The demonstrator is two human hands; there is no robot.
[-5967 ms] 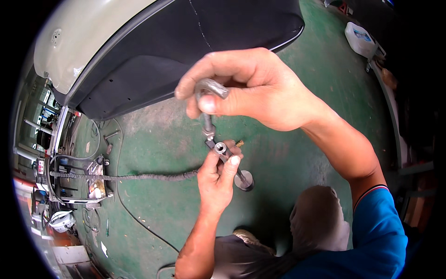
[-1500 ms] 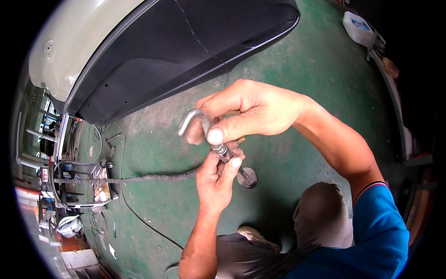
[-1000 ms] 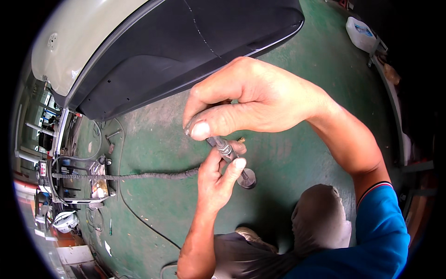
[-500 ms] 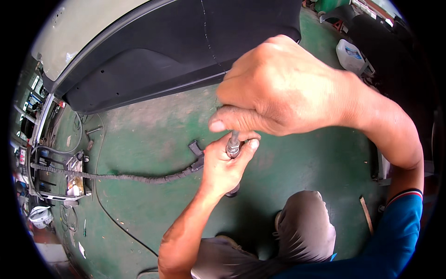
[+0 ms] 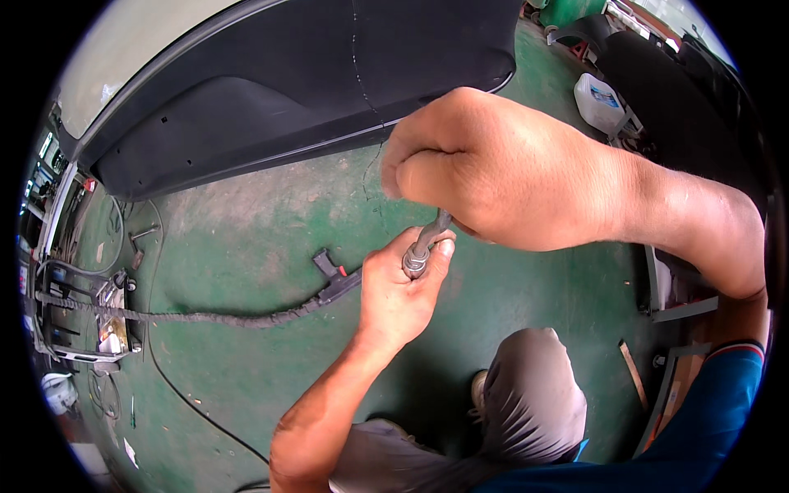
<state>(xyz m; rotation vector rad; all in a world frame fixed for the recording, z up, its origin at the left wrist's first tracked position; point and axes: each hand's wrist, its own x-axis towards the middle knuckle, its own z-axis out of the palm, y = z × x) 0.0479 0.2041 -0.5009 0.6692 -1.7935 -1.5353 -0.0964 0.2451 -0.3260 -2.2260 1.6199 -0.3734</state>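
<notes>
A bent grey metal rod [image 5: 428, 234] with a ringed collar at its lower end stands between my hands. My left hand [image 5: 399, 287] is wrapped round the tool at the collar, thumb up beside it; the part inside the fist is hidden. Above and to the right, my right hand [image 5: 505, 177] is closed over the rod's upper end, which it hides. Just left of my left hand lies a black pistol-grip gun [image 5: 331, 278] with a red trigger, joined to a thick wrapped cable [image 5: 246, 319]. My left hand covers the gun's near end.
A large black panel [image 5: 279, 99] with a crack line is ahead. To the left are a hammer [image 5: 140, 245], a wheeled cart [image 5: 111, 320] and a thin black hose [image 5: 197, 407]. A white jug [image 5: 598, 102] and a wooden strip [image 5: 633, 374] lie right on the green floor [image 5: 255, 238].
My right hand has turned over the rod, its thumb now tucked in, and more of the rod's bend shows. My left hand keeps its grip. The surroundings have shifted slightly left in view.
</notes>
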